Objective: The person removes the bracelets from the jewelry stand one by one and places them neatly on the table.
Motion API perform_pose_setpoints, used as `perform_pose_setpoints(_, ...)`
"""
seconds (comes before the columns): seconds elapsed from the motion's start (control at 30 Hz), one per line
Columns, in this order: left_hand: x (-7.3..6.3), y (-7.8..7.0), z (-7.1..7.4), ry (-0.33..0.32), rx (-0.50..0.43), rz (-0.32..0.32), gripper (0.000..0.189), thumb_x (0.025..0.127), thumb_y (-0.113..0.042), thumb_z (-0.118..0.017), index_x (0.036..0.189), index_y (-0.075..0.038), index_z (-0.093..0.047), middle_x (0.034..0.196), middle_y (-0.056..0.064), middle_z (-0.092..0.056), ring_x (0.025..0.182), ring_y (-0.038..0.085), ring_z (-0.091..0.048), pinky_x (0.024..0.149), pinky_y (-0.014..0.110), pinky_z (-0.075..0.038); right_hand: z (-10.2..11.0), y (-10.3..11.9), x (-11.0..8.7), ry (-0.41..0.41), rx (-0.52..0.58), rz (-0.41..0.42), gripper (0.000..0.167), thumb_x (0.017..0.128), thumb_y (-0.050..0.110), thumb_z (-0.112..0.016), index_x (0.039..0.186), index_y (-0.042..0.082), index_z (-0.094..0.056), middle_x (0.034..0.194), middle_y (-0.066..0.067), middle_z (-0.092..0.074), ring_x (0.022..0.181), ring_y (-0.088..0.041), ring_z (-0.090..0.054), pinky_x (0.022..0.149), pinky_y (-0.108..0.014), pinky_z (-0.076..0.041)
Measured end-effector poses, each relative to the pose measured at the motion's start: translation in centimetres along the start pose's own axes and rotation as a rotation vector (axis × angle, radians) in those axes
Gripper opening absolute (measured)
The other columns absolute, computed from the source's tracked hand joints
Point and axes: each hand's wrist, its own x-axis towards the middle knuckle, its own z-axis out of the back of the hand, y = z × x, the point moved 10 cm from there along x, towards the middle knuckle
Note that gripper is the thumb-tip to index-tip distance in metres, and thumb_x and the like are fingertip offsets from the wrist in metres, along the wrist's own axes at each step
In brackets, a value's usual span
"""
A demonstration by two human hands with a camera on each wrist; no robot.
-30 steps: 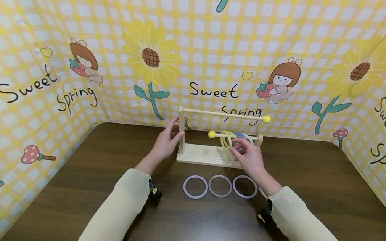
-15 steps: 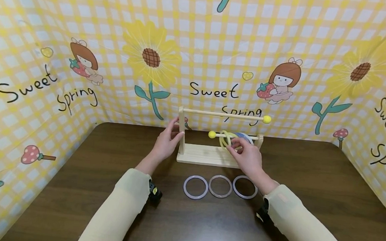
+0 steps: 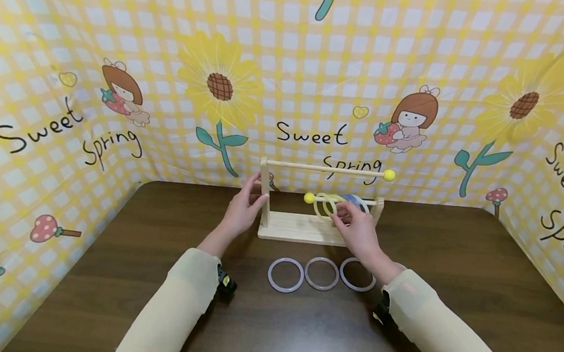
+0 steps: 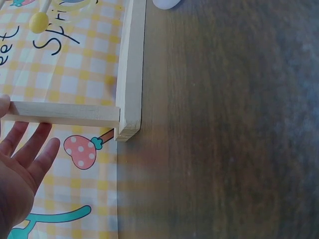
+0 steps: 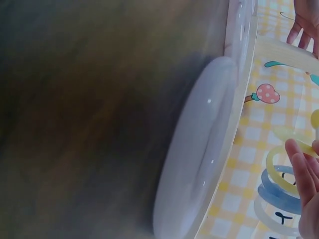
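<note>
A wooden rack has two upright posts and two rods tipped with yellow balls. My left hand [image 3: 245,209] grips its tall left post [image 4: 65,113], thumb on one side and fingers on the other. On the lower rod hang rings: pale yellow, blue [image 5: 279,194] and whitish [image 5: 262,214]. My right hand [image 3: 358,227] pinches the leftmost pale yellow ring [image 3: 315,207] between thumb and fingers, near the rod's yellow ball [image 3: 309,198]. Another yellow ring [image 5: 269,164] hangs just behind it. The upper rod [image 3: 325,168] bears no rings.
Three rings lie in a row on the brown table before the rack: a lavender ring [image 3: 284,291], a greyish ring [image 3: 321,289] and another lavender ring [image 3: 356,289], partly behind the right wrist. A yellow checked cloth [image 3: 290,87] hangs behind and at both sides.
My right hand has slid left along the lower rod, drawing the pale yellow ring closer to the ball and apart from the other rings. The left hand stays on the post.
</note>
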Motion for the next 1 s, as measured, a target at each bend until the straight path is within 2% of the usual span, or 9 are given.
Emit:
perform_pose_setpoints(0.5, -0.1, 0.0, 0.0, 0.003, -0.017, -0.015, 0.050, 0.101, -0.017, -0.055, 0.146, -0.023, -0.035, 0.127, 0.016, -0.056, 0.112, 0.035, -0.060, 0.092, 0.050, -0.048, -1.2, 2.3, 0.6, -0.011, 0.097, 0.080, 0.019, 0.088, -0.001, -0.069, 0.106, -0.006, -0.063, 0.086, -0.015, -0.070, 0.069, -0.023, -0.070, 0.062, -0.037, -0.056)
perform_pose_setpoints(1.0, -0.1, -0.1, 0.1, 0.002, 0.002, -0.002, 0.052, 0.101, -0.019, -0.055, 0.148, -0.022, -0.033, 0.128, 0.015, -0.056, 0.115, 0.036, -0.058, 0.095, 0.050, -0.046, -1.8, 3.6, 1.2, 0.018, 0.097, 0.120, 0.019, 0.090, 0.002, -0.068, 0.107, -0.004, -0.064, 0.086, -0.012, -0.071, 0.070, -0.020, -0.070, 0.062, -0.034, -0.057)
